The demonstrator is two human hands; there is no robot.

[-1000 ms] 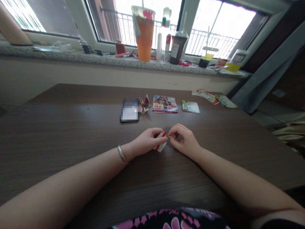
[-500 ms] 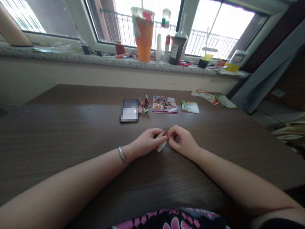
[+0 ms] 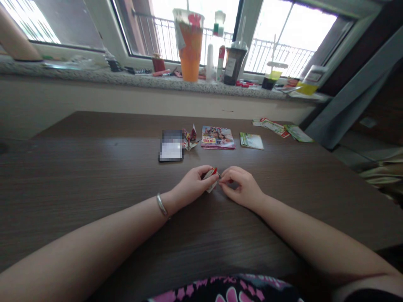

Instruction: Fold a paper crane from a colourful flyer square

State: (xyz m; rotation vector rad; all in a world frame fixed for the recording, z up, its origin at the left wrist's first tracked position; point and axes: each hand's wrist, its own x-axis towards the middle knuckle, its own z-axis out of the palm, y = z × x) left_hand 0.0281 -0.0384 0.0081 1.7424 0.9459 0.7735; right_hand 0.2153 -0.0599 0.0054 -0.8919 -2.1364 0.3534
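Note:
A small folded paper (image 3: 210,185), white with red along its upper edge, is pinched between the thumb and fingers of my left hand (image 3: 199,182). That wrist wears a silver bangle. From the other side my right hand (image 3: 239,184) has its thumb and fingertips together at the paper's right-hand tip, and the fingers partly hide that tip. Both hands are low over the middle of the brown table (image 3: 126,180). Beyond them stands a folded paper crane (image 3: 190,140) in printed paper, close beside a phone (image 3: 171,147) with a blurred-out screen.
Behind the hands lie a stack of printed square sheets (image 3: 218,137) and a smaller green-and-white stack (image 3: 251,141). Paper strips (image 3: 272,127) rest at the far right. Along the windowsill (image 3: 141,79) stand a tall orange drink cup (image 3: 190,48), a dark cup (image 3: 234,63) and bottles.
The folded paper has turned and shifted slightly up and left with my left hand, showing less red. My right fingertips have closed in on its right tip.

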